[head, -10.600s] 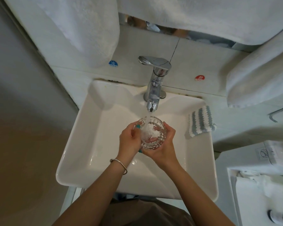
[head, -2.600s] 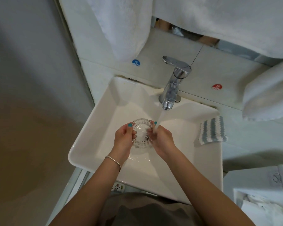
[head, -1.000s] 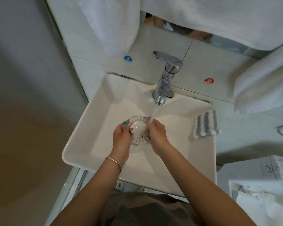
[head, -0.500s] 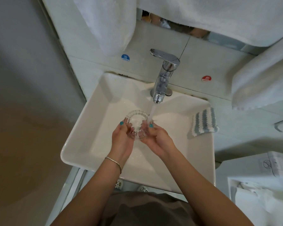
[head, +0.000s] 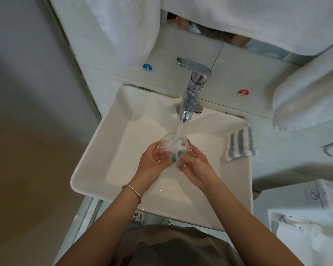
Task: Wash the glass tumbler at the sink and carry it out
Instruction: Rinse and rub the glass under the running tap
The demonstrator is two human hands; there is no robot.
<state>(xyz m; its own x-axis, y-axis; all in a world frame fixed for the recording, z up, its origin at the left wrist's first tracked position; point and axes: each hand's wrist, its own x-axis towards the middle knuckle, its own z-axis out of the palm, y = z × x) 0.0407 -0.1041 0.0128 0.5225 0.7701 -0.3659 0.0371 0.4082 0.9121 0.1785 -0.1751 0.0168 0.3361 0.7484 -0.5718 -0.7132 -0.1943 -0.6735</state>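
The clear patterned glass tumbler (head: pixel 168 144) is over the middle of the white square sink (head: pixel 108 143), mouth tilted up and away from me. Water runs from the chrome faucet (head: pixel 191 93) straight into it. My left hand (head: pixel 152 163) cups the tumbler from the left and below. My right hand (head: pixel 195 166) grips it from the right, both thumbs lying across its near side. The tumbler's lower part is hidden behind my fingers.
A blue-and-white striped cloth (head: pixel 239 144) lies on the sink's right rim. White towels (head: pixel 123 25) hang above the faucet and at the right (head: pixel 308 93). A grey wall (head: pixel 27 73) closes the left side. A white unit (head: pixel 306 217) stands at the lower right.
The tumbler has shifted right, from beside the stream to directly under it, and water now pours inside. Both hands moved with it and kept their hold.
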